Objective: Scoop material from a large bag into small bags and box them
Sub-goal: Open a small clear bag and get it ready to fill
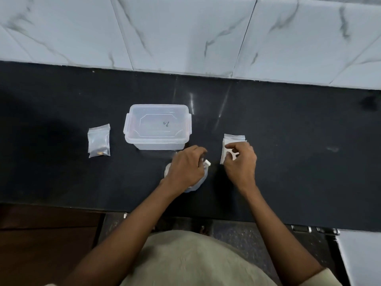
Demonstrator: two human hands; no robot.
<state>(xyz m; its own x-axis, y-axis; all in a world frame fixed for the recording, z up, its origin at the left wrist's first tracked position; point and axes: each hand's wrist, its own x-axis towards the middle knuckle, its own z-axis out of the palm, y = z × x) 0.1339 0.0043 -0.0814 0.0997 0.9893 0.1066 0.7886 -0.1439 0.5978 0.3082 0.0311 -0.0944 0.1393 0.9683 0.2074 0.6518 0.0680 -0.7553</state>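
A person in a pale shirt is standing at a black tabletop (288,120) beneath marble-veined wall tiles (185,34), seen from above. Just below frame centre, the left hand (186,167) is curling over a bunched clear large bag (192,187), its fingers in a closed grip on a small white piece (207,163) at the bag's top; what that piece is cannot be told. To the right, the right hand (240,162) is pinching the top sheet of a stack of small bags (231,141) lying flat on the tabletop, thumb and fingers in a tight grip. A clear plastic box (157,126), lidless with side clips, is sitting at centre, just above the left hand. At centre left, well apart from the box, a filled small bag (99,141) is lying with dark contents at its lower end.
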